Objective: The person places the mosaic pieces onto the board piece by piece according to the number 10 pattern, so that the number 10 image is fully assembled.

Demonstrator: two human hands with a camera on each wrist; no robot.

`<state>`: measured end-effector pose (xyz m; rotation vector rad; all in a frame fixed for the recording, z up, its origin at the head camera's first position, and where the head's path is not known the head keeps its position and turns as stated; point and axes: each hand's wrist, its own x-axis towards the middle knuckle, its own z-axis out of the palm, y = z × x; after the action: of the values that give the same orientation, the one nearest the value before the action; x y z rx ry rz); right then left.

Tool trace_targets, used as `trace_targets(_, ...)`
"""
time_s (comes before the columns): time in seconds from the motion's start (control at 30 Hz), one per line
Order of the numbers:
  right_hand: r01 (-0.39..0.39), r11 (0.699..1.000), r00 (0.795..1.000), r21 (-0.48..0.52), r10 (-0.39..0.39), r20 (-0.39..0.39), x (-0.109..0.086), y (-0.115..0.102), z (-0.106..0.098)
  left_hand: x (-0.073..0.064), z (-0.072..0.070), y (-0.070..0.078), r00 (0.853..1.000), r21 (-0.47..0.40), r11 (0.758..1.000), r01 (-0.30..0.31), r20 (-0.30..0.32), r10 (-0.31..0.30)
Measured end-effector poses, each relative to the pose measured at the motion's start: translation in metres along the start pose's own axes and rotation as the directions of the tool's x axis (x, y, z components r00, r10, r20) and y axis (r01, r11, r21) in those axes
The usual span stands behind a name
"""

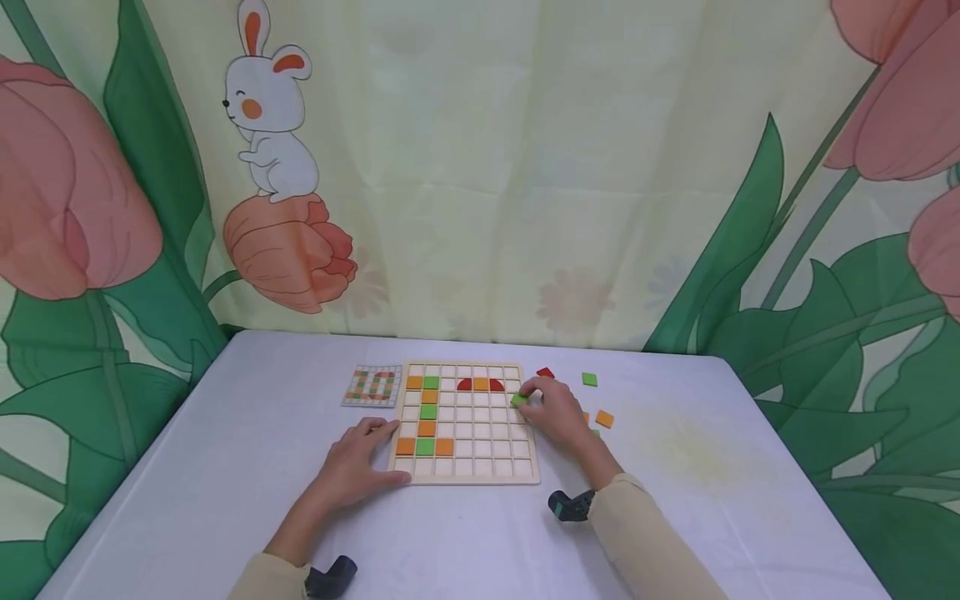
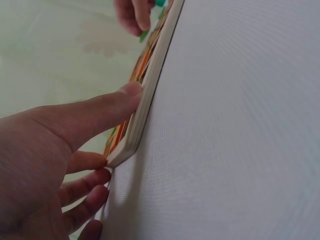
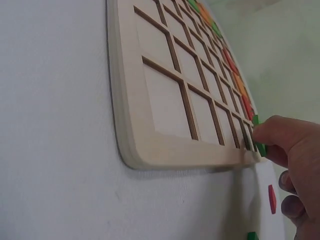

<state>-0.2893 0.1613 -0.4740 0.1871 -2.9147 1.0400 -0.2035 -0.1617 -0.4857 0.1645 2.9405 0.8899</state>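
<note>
A wooden grid board (image 1: 480,480) lies on the table, with orange, green and red tiles in some of its cells. My left hand (image 1: 356,467) rests at its front left corner, the thumb along the front edge and the fingers by the left edge. In the left wrist view, the thumb (image 2: 107,107) lies straight against the rim. My right hand (image 1: 557,414) pinches a green square tile (image 1: 518,400) between thumb and forefinger over the board's right edge. In the right wrist view, that green tile (image 3: 259,136) stands tilted close over the end cells.
A small pattern card (image 1: 372,386) lies left of the board. Loose pieces lie to the right: a red one (image 1: 545,372), a green square (image 1: 589,379) and an orange square (image 1: 604,418), with more partly hidden by the right hand. A printed curtain (image 1: 480,208) hangs behind the table.
</note>
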Motion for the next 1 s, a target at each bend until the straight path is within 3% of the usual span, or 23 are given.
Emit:
trace_targets(0.73, 0.119, 0.992, 0.991, -0.052, -0.116, 0.062, 0.007, -0.017, 0.013, 0.001, 0.004, 0.006, 1.0, 0.009, 1.0, 0.004, -0.013, -0.004)
trace_targets(1.0, 0.089, 0.995, 0.995, -0.043, -0.087, 0.042, 0.004, -0.016, 0.01, 0.0, 0.004, 0.003, 1.0, 0.004, 1.0, 0.012, -0.02, -0.012)
